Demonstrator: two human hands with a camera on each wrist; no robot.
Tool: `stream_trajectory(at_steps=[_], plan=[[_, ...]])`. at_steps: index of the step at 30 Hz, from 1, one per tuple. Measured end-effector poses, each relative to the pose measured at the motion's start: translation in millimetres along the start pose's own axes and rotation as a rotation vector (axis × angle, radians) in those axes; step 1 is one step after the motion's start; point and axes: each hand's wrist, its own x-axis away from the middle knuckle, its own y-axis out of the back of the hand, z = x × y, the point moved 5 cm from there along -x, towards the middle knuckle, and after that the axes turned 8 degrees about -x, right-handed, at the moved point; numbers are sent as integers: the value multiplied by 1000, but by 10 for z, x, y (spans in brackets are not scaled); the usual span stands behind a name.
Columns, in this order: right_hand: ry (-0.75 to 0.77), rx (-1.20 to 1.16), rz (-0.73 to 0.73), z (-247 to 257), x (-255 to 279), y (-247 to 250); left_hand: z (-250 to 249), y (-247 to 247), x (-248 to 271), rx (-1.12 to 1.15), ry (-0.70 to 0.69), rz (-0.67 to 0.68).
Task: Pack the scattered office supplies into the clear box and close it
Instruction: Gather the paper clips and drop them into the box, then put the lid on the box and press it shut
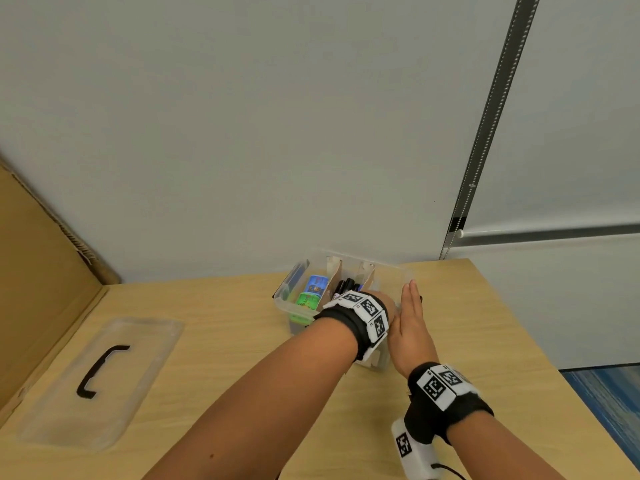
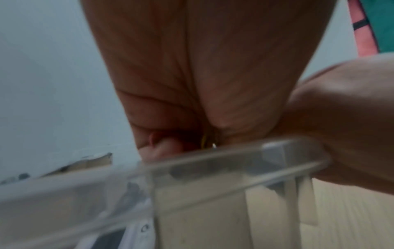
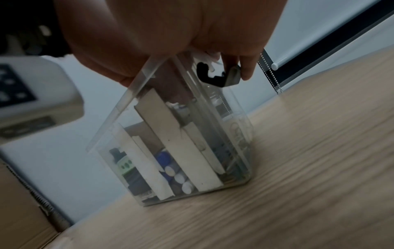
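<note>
- Clear box point(image 1: 304, 308) sits on the wooden table point(image 1: 221, 341) at about 12 o'clock from me, up near the wall point(image 1: 242, 133), lid off.
- Its lid point(image 1: 100, 382), the one with the black handle, lies flat way over at 9 o'clock, well apart from the box, next to a cardboard sheet point(image 1: 38, 282).
- Inside the box I can see cardboard dividers point(image 3: 170, 134). Colourful packets point(image 1: 311, 292) are in the 9 o'clock section, markers point(image 1: 346, 285) in the middle one.
- Left hand point(image 1: 384, 303) is down over the 3 o'clock end of the box. On the left wrist cam the fingers look curled in over the rim, with a bit of yellow and silver wire point(image 2: 210, 143) poking out. Too blurry for me to say what that is.
- Right hand point(image 1: 410, 320) is right beside the left, at the same end. Fingers point(image 1: 412, 292) straight and together on the head cam. The right wrist cam shows a black binder clip point(image 3: 215, 75) at the fingertips by the rim.
</note>
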Motion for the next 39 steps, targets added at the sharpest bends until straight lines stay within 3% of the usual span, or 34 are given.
stream_trajectory(at_steps=[7,10,14,16,19,21,24,30,34,39], plan=[[21,28,9,16,9,-2,-70,119,166,-21,-28,18],[36,57,14,-1,-1,-8,13,118,412,175,-35,-191],[53,108,2,-11,-1,-9,266,-80,981,474,-51,-642],[47,140,-3,-11,-7,-4,518,-290,1255,572,20,-741],[-23,293,-18,15,-3,29,1076,-796,1583,636,221,-786],[-3,414,-84,161,62,36,1508,-1235,1790,675,410,-765],[202,431,-133,624,245,-146,2118,-1926,2158,765,740,-615],[430,358,159,1345,438,-1208,2794,-2842,2837,1036,1192,-417],[421,355,421,1551,353,-2166,2961,-3144,2990,1132,1300,-351],[250,414,662,1633,149,-3190,3128,-3359,2907,1240,1236,-306]])
